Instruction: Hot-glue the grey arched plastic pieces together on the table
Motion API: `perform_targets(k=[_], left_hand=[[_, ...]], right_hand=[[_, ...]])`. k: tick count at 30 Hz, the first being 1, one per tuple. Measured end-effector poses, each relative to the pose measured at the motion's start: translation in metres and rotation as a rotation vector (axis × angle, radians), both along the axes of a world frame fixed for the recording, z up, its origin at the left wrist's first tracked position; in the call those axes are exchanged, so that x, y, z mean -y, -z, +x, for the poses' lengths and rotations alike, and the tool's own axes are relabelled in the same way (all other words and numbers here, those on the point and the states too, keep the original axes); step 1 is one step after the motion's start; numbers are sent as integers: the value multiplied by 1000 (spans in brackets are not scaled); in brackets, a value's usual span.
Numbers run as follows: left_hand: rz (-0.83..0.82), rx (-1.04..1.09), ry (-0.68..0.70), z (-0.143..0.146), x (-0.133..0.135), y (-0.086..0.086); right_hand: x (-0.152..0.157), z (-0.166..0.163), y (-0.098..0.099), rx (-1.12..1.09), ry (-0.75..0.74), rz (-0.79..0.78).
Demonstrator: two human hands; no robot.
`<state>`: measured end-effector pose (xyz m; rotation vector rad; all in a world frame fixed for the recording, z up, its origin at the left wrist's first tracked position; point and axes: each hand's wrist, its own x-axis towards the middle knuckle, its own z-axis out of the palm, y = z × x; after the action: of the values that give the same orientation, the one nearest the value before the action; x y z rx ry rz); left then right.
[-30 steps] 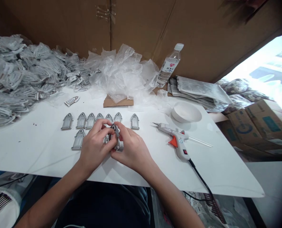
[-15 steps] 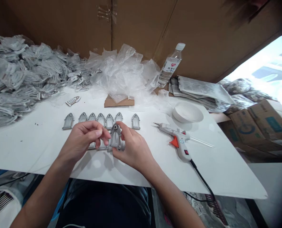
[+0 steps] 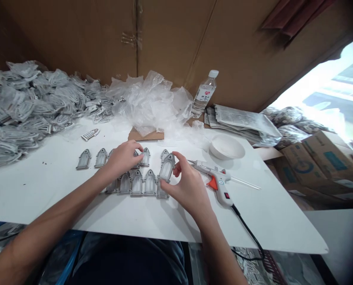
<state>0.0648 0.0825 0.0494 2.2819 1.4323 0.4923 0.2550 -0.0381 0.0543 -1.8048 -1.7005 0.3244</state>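
Note:
My right hand [image 3: 191, 184] holds a small grey arched window-shaped piece [image 3: 167, 168], pinched by its edges between thumb and fingers and tilted above the table. Beneath it, another arched piece [image 3: 162, 192] is partly covered. My left hand [image 3: 124, 157] is over the back row, its thumb and fingers curled around one arched piece [image 3: 136, 153] there; the hand hides neighbouring pieces. Further arched pieces [image 3: 84, 159] stand out at the left of that row. A front row of similar pieces [image 3: 137, 184] lies close together below the left hand.
A white glue gun [image 3: 216, 178] with an orange trigger lies right, its black cord trailing off the table. Behind it are a white bowl [image 3: 226, 147] and a water bottle [image 3: 204, 94]. Crumpled clear bags [image 3: 152, 103] and a heap of bagged pieces [image 3: 31, 103] line the back.
My right hand has carried its arched piece rightward, away from the front row's middle. My left hand has left that piece and reached to the back row. The view has shifted slightly.

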Motion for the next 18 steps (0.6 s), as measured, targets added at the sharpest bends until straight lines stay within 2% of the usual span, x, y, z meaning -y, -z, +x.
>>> perform_targets(k=[7,13,18], left_hand=[[-4,-104,-68,21,-21,20],[-26,-140,-126,19,-25,26],[-57,-160,-101,17,-27,25]], right_hand=[[-2,2,7,-47,13,-39],[-1,4,5,-62,25,-68],[0,14,-1,12,91,-180]])
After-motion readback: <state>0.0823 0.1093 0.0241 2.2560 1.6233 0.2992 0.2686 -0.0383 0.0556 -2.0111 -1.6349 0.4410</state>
